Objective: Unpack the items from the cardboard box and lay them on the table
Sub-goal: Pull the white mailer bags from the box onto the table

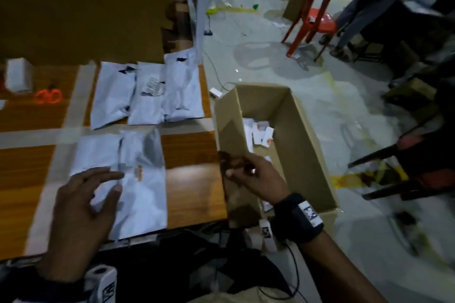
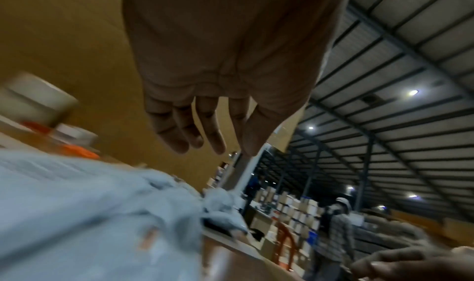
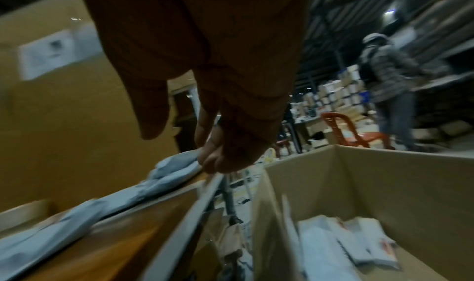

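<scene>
Hovering just above the nearest grey-white plastic mailer bag (image 1: 138, 179), the left hand (image 1: 81, 219) has its fingers straight and spread, with nothing held; the left wrist view confirms extended fingers (image 2: 205, 127) above the pale bag surface (image 2: 89, 204). Whether the palm touches the bag cannot be told.

The right hand (image 1: 256, 177) is positioned over the near left wall of the open brown cardboard box (image 1: 305, 145). Its fingers are loosely curled, and the right wrist view shows curled fingertips (image 3: 212, 159) with no object between them. Motion blur prevents certainty about contact with the box wall.

The cardboard box stands on the floor, just beside the right edge of the orange-brown wooden table (image 1: 189, 177). Several small white packets (image 1: 261, 134) lie on the box bottom; the right wrist view shows them (image 3: 354, 242) as flat white pouches with orange markings.

Item positions on the table:
- One mailer bag lies at the near edge, under the left hand.
- Three further grey-white mailer bags (image 1: 147, 93) lie side by side farther back, overlapping at their edges.
- Pale tape strips (image 1: 37, 135) cross the tabletop between the two rows.
- Orange-handled scissors (image 1: 49, 96) and a small white box (image 1: 18, 75) lie at the far left.

A red plastic chair (image 1: 312, 12) stands on the floor beyond the box.
</scene>
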A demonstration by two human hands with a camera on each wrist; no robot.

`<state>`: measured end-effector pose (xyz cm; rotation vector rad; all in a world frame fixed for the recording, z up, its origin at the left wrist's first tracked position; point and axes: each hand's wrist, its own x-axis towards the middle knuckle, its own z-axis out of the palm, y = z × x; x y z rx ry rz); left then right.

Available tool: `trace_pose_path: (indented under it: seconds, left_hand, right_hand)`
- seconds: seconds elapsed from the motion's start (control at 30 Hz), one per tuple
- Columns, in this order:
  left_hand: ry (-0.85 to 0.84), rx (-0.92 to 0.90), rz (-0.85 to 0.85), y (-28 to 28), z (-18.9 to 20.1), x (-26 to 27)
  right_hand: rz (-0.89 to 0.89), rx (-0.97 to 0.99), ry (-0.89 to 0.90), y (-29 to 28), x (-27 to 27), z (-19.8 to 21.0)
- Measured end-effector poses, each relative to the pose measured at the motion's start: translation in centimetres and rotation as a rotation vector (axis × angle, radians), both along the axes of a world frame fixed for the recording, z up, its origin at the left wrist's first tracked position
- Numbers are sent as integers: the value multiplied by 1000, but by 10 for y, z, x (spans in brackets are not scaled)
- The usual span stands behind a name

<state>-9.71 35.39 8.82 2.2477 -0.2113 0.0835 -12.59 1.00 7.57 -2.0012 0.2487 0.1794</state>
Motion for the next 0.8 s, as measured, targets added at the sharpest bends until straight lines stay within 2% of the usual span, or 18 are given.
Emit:
trace_pose_path:
  seconds: [0.07,0.17,0.27,0.4,0.57,0.67,0.73,0.8]
  left_hand:
    - [15,-64,-68,-62,4,-5]
    - [-32,-65,-192,-157,-8,-5]
    - [70,-16,-304,-252,-35,7]
    - [214,45,-366,-354,-79,33]
    - [408,190,-262,-390,-120,43]
    - [447,274,-220,-390,-136,45]
    - [459,254,-176,-388,-142,47]
    - [469,230,-140,-388,-147,46]
  right_hand:
    - [-195,79,-13,-55,-2,-14]
    - [-447,180,125,-128,9,-53]
    - [-474,258,383,-183,26,-106]
    - [-396,246,557,-218,50,-173]
    - [-325,14,718,-238,55,-243]
    - [-382,-11,857,-243,46,-296]
    - [-357,24,963,-237,39,-290]
    - [-334,99,984,-230,35,-287]
